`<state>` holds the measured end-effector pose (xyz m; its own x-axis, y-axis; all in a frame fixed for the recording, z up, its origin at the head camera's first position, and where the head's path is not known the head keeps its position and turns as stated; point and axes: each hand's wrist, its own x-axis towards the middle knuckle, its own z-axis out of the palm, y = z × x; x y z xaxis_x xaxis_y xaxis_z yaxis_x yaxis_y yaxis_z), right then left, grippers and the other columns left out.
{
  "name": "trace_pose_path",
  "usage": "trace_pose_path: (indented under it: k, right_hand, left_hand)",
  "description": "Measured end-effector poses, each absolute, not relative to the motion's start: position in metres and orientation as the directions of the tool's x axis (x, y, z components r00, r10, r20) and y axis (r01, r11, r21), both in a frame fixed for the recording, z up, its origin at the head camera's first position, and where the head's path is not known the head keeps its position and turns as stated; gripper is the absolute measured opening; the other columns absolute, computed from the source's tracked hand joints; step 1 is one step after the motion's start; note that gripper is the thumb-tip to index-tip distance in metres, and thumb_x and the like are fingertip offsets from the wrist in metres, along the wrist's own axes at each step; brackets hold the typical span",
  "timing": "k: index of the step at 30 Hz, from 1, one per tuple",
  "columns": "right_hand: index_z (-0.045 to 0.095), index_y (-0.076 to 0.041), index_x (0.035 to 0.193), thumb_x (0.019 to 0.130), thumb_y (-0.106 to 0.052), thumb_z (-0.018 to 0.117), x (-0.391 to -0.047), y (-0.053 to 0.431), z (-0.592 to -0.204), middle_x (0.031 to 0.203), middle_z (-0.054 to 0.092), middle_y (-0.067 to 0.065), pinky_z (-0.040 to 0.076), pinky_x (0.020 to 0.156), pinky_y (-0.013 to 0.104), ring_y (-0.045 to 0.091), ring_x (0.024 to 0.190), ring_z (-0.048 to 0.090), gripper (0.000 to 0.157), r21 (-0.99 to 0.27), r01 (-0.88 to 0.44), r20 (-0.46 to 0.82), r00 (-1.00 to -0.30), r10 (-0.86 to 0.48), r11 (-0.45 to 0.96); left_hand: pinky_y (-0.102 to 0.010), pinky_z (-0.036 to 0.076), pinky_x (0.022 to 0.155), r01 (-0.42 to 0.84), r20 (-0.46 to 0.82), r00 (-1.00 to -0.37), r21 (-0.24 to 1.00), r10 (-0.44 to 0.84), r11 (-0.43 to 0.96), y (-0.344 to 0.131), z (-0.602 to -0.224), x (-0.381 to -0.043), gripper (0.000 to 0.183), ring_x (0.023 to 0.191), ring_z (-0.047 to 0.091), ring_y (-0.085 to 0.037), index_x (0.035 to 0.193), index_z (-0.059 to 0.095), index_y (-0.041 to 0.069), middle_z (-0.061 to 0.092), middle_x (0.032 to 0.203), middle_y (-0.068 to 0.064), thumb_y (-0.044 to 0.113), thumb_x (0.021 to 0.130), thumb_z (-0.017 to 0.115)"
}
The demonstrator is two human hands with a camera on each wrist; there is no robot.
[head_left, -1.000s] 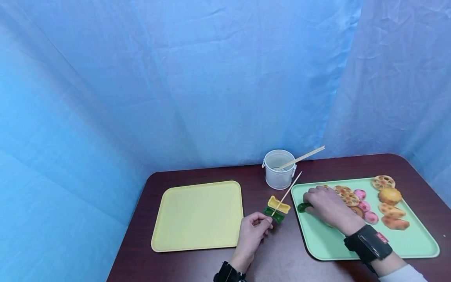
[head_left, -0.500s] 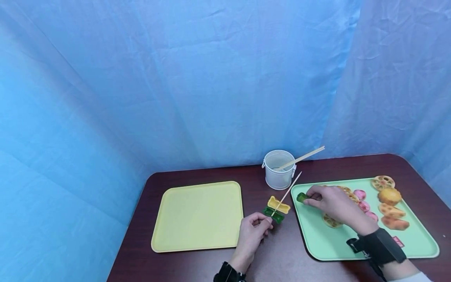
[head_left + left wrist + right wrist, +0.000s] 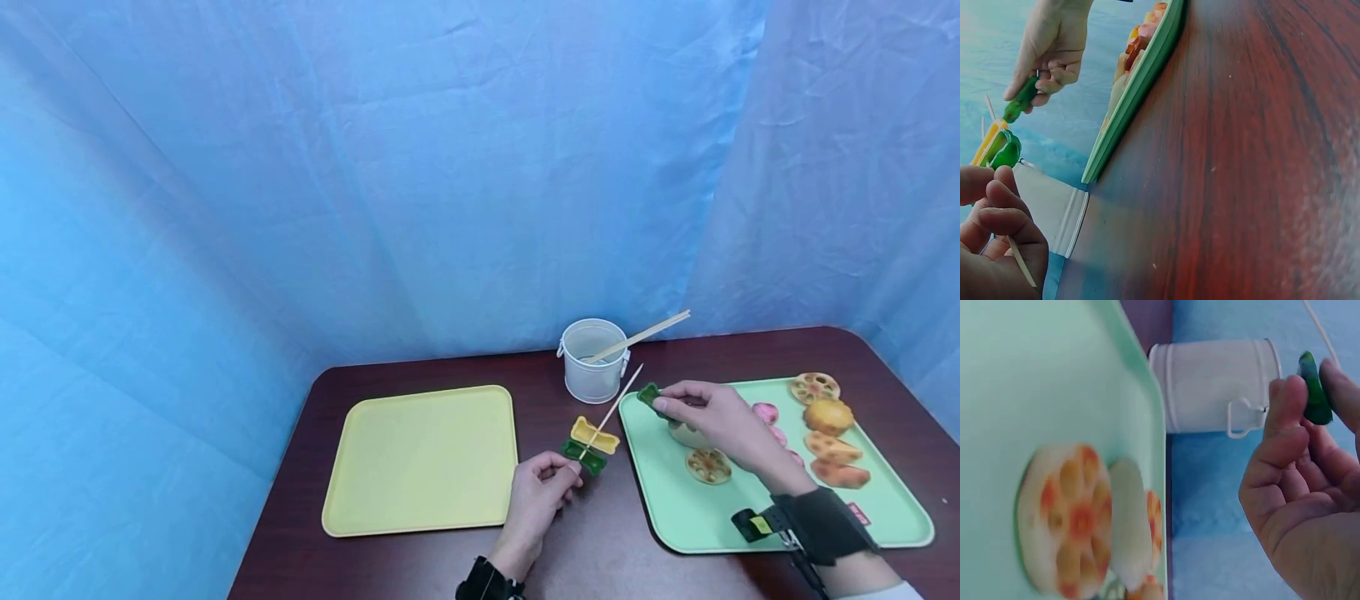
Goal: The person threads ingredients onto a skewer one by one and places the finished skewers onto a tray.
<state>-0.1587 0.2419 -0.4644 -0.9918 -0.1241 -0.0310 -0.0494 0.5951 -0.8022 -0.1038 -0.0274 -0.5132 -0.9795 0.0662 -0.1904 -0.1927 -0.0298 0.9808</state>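
Observation:
My left hand pinches the lower part of a wooden skewer, which slants up and away to the right. Threaded on it are a green pepper piece, right at the fingertips, and a yellow pepper piece above that. Over the far left corner of the green tray, my right hand holds another green pepper piece between thumb and fingers. In the left wrist view, this piece appears close to the skewer's upper end. A lotus root slice lies on the tray below my right hand.
A white bucket with more skewers leaning in it stands at the back. To the left lies a yellow tray. Several toy food pieces, including a lotus slice and pink pieces, are on the green tray.
My right hand has picked up the green pepper piece from the green tray's left side and raised it toward the back. My left hand and the skewer have stayed almost still.

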Motion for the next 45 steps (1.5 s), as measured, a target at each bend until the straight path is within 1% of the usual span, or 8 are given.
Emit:
trace_pose_path:
  k: [4,8,12,16,22,28,39,45]
  right_hand:
    - [0.063,-0.003,0.119,0.089,-0.054,0.057,-0.1601,0.2423,-0.4625,0.104,0.067,0.015,0.054,0.076,0.037,0.026,0.089,0.066,0.059,-0.868,0.031,-0.085,-0.993,-0.087,0.496]
    - [0.06,0.0,0.122,0.09,-0.052,0.056,-0.1619,0.2419,-0.4617,0.108,0.065,0.011,0.054,0.079,0.034,0.023,0.093,0.067,0.061,-0.91,0.063,-0.096,-0.993,-0.062,0.41]
    - [0.058,0.005,0.121,0.092,-0.046,0.058,-0.1627,0.2416,-0.4625,0.097,0.067,0.004,0.055,0.075,0.032,0.019,0.085,0.067,0.059,-0.949,0.07,-0.086,-0.996,-0.039,0.306]
    - [0.058,0.002,0.12,0.092,-0.045,0.057,-0.163,0.2426,-0.4627,0.088,0.067,0.002,0.053,0.07,0.028,0.018,0.074,0.061,0.055,-0.965,0.083,-0.088,-0.996,-0.009,0.249]
    - [0.059,-0.005,0.122,0.09,-0.053,0.056,-0.1636,0.2428,-0.4574,0.091,0.067,-0.001,0.05,0.071,0.028,0.021,0.078,0.06,0.058,-0.95,0.123,-0.114,-0.992,0.047,0.288]
    - [0.056,-0.005,0.126,0.09,-0.054,0.055,-0.1648,0.2406,-0.4556,0.102,0.069,0.008,0.052,0.074,0.025,0.017,0.083,0.064,0.061,-0.946,0.118,-0.106,-0.993,0.056,0.303]
    - [0.059,-0.002,0.123,0.09,-0.051,0.057,-0.1656,0.2359,-0.4566,0.097,0.069,-0.005,0.053,0.071,0.028,0.018,0.086,0.065,0.059,-0.936,0.07,-0.058,-0.997,0.047,0.346]
    - [0.062,-0.004,0.121,0.089,-0.052,0.058,-0.166,0.2331,-0.4543,0.105,0.067,0.005,0.054,0.07,0.03,0.018,0.086,0.067,0.058,-0.912,0.038,-0.024,-0.999,0.04,0.409]
  left_hand:
    - [-0.019,0.038,0.048,-0.181,-0.178,-0.981,0.983,0.077,-0.023,-0.0276,-0.514,-0.1034,0.02,0.056,0.053,-0.011,0.084,0.068,-0.001,0.065,0.068,0.0,0.019,0.084,0.07]
    - [-0.018,0.038,0.048,-0.174,-0.172,-0.982,0.984,0.078,-0.026,-0.0269,-0.5153,-0.103,0.019,0.055,0.052,-0.011,0.082,0.067,-0.002,0.064,0.067,0.0,0.017,0.083,0.07]
    - [-0.018,0.037,0.048,-0.172,-0.17,-0.983,0.985,0.075,-0.03,-0.0267,-0.5155,-0.1025,0.019,0.055,0.052,-0.011,0.082,0.067,-0.002,0.064,0.067,0.0,0.016,0.083,0.07]
    - [-0.018,0.036,0.046,-0.18,-0.177,-0.981,0.983,0.08,-0.027,-0.0269,-0.5154,-0.1014,0.018,0.055,0.052,-0.011,0.082,0.067,-0.002,0.065,0.067,0.0,0.016,0.083,0.07]
    - [-0.019,0.037,0.047,-0.197,-0.197,-0.977,0.98,0.078,0.016,-0.0249,-0.5167,-0.1009,0.015,0.055,0.051,-0.011,0.083,0.069,0.0,0.065,0.067,0.0,0.014,0.083,0.07]
    - [-0.02,0.037,0.047,-0.195,-0.197,-0.976,0.98,0.095,0.027,-0.025,-0.5161,-0.0994,0.016,0.055,0.051,-0.011,0.084,0.07,0.0,0.065,0.069,-0.002,0.016,0.082,0.07]
    - [-0.019,0.036,0.047,-0.193,-0.195,-0.977,0.981,0.089,0.034,-0.0247,-0.5206,-0.1005,0.016,0.055,0.05,-0.011,0.086,0.07,-0.004,0.066,0.07,-0.004,0.012,0.084,0.068]
    - [-0.019,0.035,0.046,-0.187,-0.19,-0.978,0.981,0.086,0.043,-0.0248,-0.5207,-0.0999,0.017,0.054,0.05,-0.011,0.086,0.07,-0.005,0.066,0.07,-0.005,0.012,0.083,0.068]
